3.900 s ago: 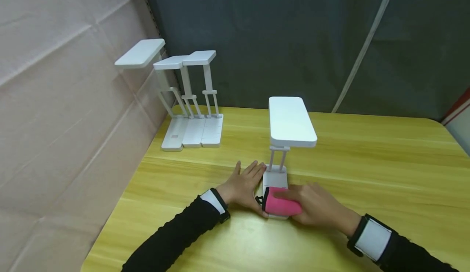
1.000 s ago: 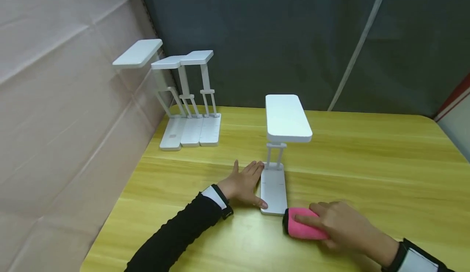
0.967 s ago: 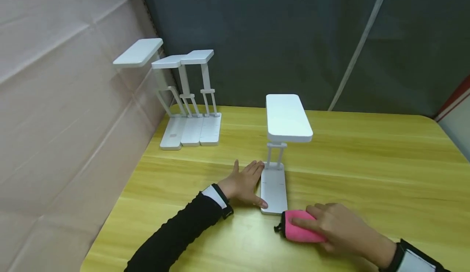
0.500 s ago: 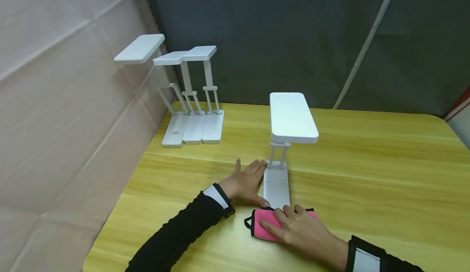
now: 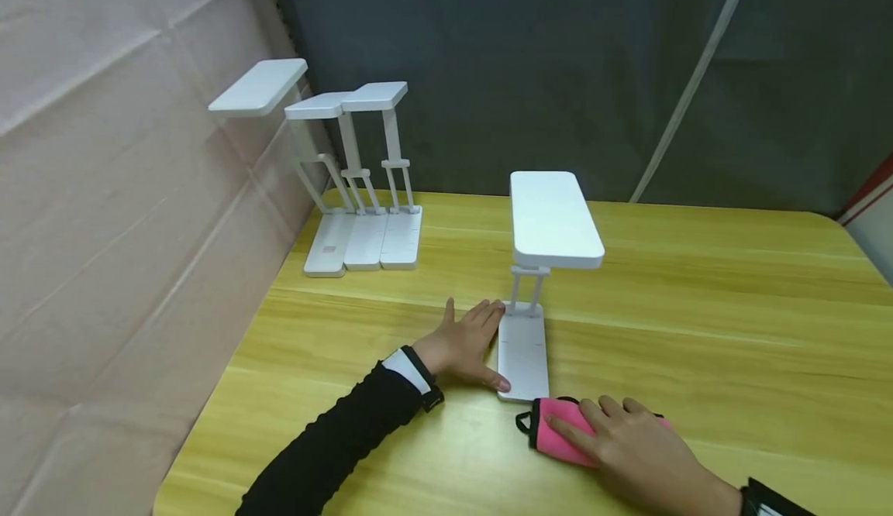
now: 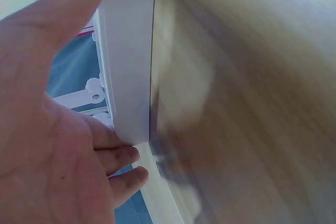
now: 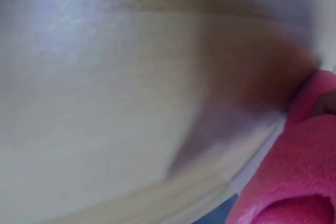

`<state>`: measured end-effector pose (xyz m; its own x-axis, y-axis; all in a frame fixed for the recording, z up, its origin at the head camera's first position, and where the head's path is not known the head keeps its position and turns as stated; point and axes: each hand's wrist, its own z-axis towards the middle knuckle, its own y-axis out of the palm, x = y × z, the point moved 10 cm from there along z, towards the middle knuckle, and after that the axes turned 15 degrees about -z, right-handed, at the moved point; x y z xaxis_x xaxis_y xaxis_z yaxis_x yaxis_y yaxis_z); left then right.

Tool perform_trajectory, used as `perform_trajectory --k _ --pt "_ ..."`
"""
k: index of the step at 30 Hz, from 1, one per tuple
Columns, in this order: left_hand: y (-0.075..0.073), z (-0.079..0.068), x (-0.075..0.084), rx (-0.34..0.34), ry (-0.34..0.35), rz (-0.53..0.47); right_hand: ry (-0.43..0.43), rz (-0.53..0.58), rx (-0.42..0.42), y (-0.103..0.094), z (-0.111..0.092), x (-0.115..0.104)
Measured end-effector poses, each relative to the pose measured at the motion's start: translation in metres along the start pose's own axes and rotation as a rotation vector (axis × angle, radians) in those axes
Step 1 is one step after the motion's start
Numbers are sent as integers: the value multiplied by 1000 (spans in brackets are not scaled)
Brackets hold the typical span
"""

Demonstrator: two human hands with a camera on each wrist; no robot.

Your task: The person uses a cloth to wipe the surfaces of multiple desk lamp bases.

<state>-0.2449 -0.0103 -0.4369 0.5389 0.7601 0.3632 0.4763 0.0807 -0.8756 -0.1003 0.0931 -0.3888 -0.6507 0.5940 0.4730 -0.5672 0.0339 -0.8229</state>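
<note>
The wooden table (image 5: 705,330) fills most of the view, with a dark curtain (image 5: 488,74) behind and a pale sheet (image 5: 125,152) down the left. Back left, three stands (image 5: 366,242) line up side by side, bases close together, and nearer, mid-table, there's the fourth stand (image 5: 556,219), upright, panel held over its flat base (image 5: 523,355). Now the hands: the left hand (image 5: 463,344) is just where it was, fingers extended along the base's left side, thumb at the near corner, touching rather than clasping, which looks like steadying. And here's the change! The right hand (image 5: 638,448) has the cloth (image 5: 558,427) gripped, and it has slid rightward from squarely in front of the base, where half a second ago it lay. It's down on the wood just off the near right corner, contact hard to judge. That leaves the base uncovered, and the cloth seems to be on tabletop duty. Smallest of all, a black loop (image 5: 522,423) pokes out from the cloth's left end.
</note>
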Motion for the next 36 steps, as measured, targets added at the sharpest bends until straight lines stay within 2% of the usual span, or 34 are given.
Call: perform_trajectory --k 2,5,9,13,16,21,24,28,30,33,36 --pt "0 0 0 0 1 -3 -4 -2 -18 -3 -1 5" --pt "0 0 0 -1 0 -8 -49 -11 6 -11 6 3" --pt "0 0 0 3 -5 -4 -126 -14 90 -17 26 -16" --pt "2 -1 -1 5 -5 3 -152 18 90 -8 45 -35" --pt "3 -1 1 6 3 -3 -108 71 22 4 48 -38" --pt "1 0 -1 22 5 2 37 152 -22 13 38 -22" --pt "0 0 -1 21 9 -1 89 158 -15 11 28 -11" --pt "-1 2 -1 18 18 -20 123 146 -51 11 13 0" --pt "-1 2 -1 16 20 -28 137 141 -86 11 7 5" --pt "-2 1 0 19 21 -30 164 164 -189 9 1 15" --pt "-1 -1 0 14 25 -27 206 185 -251 0 3 33"
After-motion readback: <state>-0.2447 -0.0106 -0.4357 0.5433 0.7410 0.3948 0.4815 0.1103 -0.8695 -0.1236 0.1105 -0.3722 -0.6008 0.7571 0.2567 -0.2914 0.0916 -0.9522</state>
